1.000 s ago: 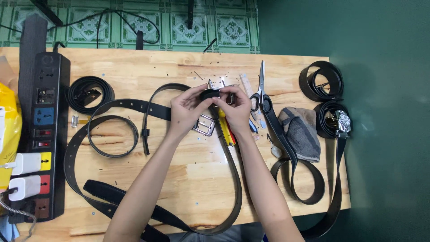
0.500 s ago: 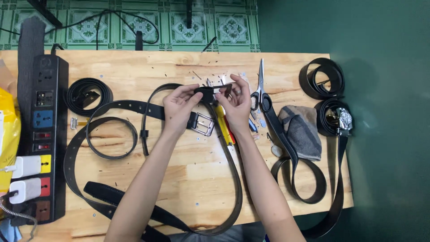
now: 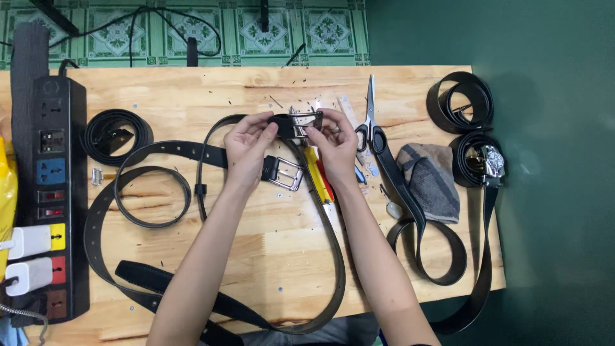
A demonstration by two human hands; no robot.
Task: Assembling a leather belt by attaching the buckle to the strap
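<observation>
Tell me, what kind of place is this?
Probably a small workshop for making or mending belts. A pale wooden worktable holds many black leather belts, steel scissors with black handles and a long black power strip. Both hands hold a belt end with a metal buckle.

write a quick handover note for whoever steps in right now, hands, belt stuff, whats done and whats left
Left hand pinches the black belt end; right hand holds the metal buckle against it, both raised above the wooden table.
The belt's loop trails toward the table's near edge. A second silver buckle lies below the hands, scissors to the right.
Done: buckle and belt end brought together.
Left: whether it is fastened cannot be seen; likely still to secure.
</observation>
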